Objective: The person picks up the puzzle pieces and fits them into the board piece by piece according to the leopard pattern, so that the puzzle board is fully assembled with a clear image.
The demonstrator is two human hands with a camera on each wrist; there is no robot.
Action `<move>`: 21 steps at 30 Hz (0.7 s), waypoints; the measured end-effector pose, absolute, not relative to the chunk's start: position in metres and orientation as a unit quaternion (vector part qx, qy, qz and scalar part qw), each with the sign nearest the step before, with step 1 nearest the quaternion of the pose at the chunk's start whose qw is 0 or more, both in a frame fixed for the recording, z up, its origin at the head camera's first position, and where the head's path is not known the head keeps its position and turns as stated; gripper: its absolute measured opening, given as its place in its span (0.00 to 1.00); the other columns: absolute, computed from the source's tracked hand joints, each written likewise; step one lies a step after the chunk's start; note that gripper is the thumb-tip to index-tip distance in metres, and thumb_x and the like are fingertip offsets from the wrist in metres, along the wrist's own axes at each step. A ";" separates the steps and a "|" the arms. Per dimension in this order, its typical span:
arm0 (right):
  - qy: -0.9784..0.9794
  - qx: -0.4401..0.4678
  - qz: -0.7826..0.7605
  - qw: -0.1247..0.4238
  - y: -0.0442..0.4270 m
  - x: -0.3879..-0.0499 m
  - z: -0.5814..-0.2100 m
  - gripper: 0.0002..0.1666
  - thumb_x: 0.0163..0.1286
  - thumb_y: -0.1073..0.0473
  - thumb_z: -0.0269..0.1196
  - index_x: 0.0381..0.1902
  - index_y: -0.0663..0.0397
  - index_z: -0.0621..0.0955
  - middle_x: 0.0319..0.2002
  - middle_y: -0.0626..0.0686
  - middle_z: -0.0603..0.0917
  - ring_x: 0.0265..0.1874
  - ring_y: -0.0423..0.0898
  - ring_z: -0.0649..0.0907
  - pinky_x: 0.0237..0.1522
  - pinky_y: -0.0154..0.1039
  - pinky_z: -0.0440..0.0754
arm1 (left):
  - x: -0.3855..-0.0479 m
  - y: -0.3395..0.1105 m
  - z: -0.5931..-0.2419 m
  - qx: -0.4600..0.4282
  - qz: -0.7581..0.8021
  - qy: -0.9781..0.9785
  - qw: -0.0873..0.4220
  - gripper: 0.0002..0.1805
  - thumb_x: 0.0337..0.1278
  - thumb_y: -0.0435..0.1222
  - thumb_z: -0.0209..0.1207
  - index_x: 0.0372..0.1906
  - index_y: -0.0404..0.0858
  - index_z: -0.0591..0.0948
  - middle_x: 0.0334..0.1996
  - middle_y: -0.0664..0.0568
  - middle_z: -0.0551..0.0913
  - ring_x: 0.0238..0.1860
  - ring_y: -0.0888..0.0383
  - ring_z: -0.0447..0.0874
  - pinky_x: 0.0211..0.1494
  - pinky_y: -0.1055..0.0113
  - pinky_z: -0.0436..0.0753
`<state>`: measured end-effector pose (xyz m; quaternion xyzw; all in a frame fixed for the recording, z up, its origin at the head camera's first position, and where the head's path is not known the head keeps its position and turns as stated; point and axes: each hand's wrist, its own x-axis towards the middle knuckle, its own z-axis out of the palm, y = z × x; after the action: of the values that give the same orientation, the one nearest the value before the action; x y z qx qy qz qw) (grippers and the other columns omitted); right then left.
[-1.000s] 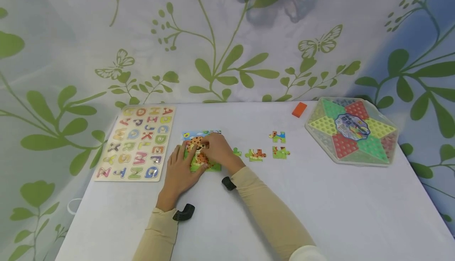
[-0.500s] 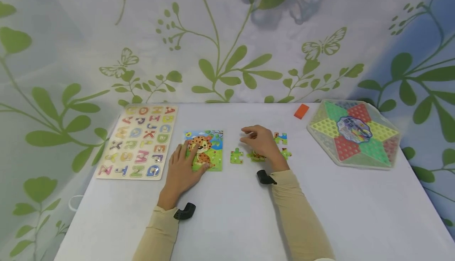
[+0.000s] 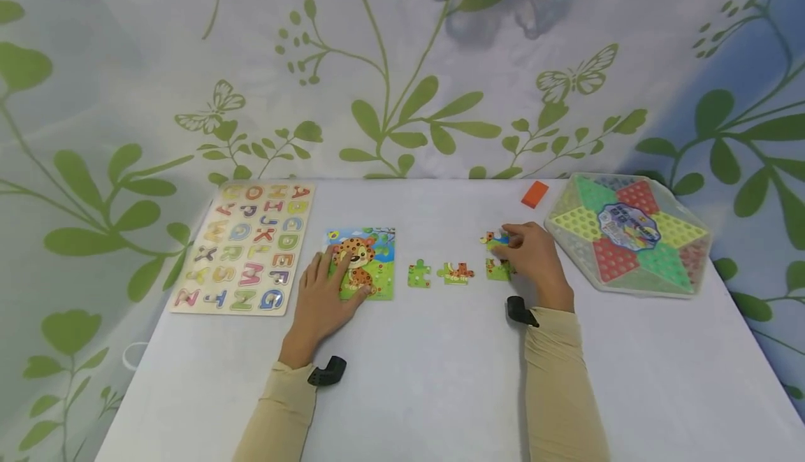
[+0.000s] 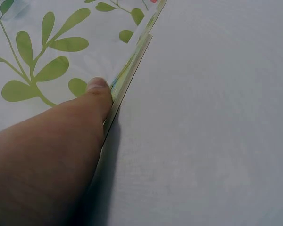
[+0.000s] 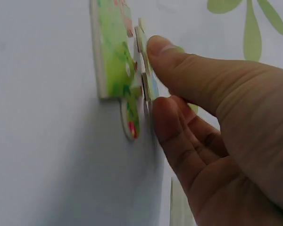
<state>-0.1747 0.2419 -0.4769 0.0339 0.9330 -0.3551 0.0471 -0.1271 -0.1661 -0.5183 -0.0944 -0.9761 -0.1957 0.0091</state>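
In the head view my left hand [image 3: 323,301] rests with spread fingers on the leopard puzzle [image 3: 381,266], a small board with a spotted leopard on green and blue. The left wrist view shows its thumb [image 4: 98,92] along the board's edge. My right hand [image 3: 534,259] pinches a blue-and-green puzzle piece [image 3: 493,240], partly hidden by the fingers. In the right wrist view, thumb and fingers stand at opposite edges of that piece [image 5: 153,88]. Just nearer lies a green piece [image 3: 497,270]. Between the hands lie another green piece [image 3: 418,275] and a leopard-spotted piece [image 3: 457,273].
A wooden alphabet board [image 3: 242,249] lies left of the puzzle. At the right is a hexagonal case with a coloured star board [image 3: 629,231]. A small orange block [image 3: 534,194] lies near the back edge of the white table [image 3: 428,378].
My right hand has left the leopard puzzle, moved right past the loose pieces and come to the blue-and-green piece. The left hand stays on the puzzle.
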 end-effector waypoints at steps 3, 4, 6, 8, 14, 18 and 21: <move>0.937 0.048 -0.341 0.060 0.245 -0.173 -0.476 0.34 0.69 0.53 0.69 0.70 0.60 0.76 0.51 0.64 0.79 0.47 0.57 0.81 0.40 0.43 0.79 | -0.127 -0.166 -0.518 -0.093 -0.194 -0.976 0.008 0.45 0.65 0.64 0.56 0.81 0.51 0.59 0.83 0.44 0.49 0.82 0.35 0.45 0.80 0.34 0.53; 0.938 0.050 -0.337 0.061 0.245 -0.173 -0.475 0.34 0.69 0.52 0.69 0.69 0.60 0.76 0.50 0.64 0.79 0.47 0.57 0.81 0.39 0.42 0.78 | -0.127 -0.166 -0.518 -0.093 -0.194 -0.976 0.009 0.45 0.65 0.64 0.56 0.81 0.51 0.59 0.83 0.44 0.49 0.82 0.35 0.45 0.80 0.34 0.53; 0.939 0.056 -0.332 0.062 0.245 -0.173 -0.475 0.33 0.69 0.52 0.69 0.68 0.61 0.77 0.48 0.63 0.79 0.46 0.57 0.80 0.38 0.41 0.77 | -0.128 -0.166 -0.518 -0.094 -0.194 -0.977 0.008 0.45 0.65 0.64 0.55 0.81 0.51 0.59 0.83 0.44 0.49 0.82 0.35 0.45 0.80 0.34 0.53; 0.938 0.064 -0.336 0.061 0.245 -0.174 -0.475 0.32 0.69 0.53 0.69 0.67 0.61 0.78 0.47 0.62 0.79 0.45 0.56 0.79 0.38 0.40 0.76 | -0.128 -0.166 -0.518 -0.094 -0.192 -0.977 0.009 0.45 0.65 0.64 0.55 0.82 0.52 0.58 0.83 0.44 0.49 0.82 0.35 0.45 0.80 0.34 0.53; 0.926 0.078 -0.365 0.058 0.240 -0.175 -0.473 0.27 0.69 0.56 0.69 0.61 0.61 0.77 0.48 0.62 0.80 0.46 0.55 0.79 0.39 0.40 0.78 | -0.128 -0.166 -0.517 -0.090 -0.187 -0.978 0.007 0.45 0.65 0.63 0.56 0.81 0.51 0.59 0.83 0.43 0.49 0.82 0.35 0.45 0.80 0.34 0.53; 0.919 0.077 -0.383 0.055 0.235 -0.174 -0.471 0.21 0.73 0.55 0.65 0.59 0.57 0.77 0.53 0.62 0.83 0.51 0.57 0.81 0.35 0.38 0.80 | -0.128 -0.166 -0.517 -0.091 -0.189 -0.978 0.008 0.45 0.65 0.63 0.56 0.81 0.51 0.59 0.83 0.43 0.49 0.82 0.35 0.45 0.80 0.34 0.52; 0.914 0.080 -0.395 0.041 0.233 -0.174 -0.472 0.17 0.76 0.55 0.62 0.57 0.54 0.79 0.54 0.62 0.84 0.53 0.58 0.82 0.30 0.37 0.81 | -0.128 -0.167 -0.519 -0.091 -0.188 -0.978 0.003 0.45 0.65 0.64 0.55 0.82 0.51 0.59 0.83 0.44 0.48 0.82 0.36 0.44 0.80 0.35 0.52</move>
<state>-0.1739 0.2325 -0.4724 0.0805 0.9142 -0.3950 0.0409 -0.1281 -0.1666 -0.5187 -0.0913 -0.9779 -0.1882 0.0033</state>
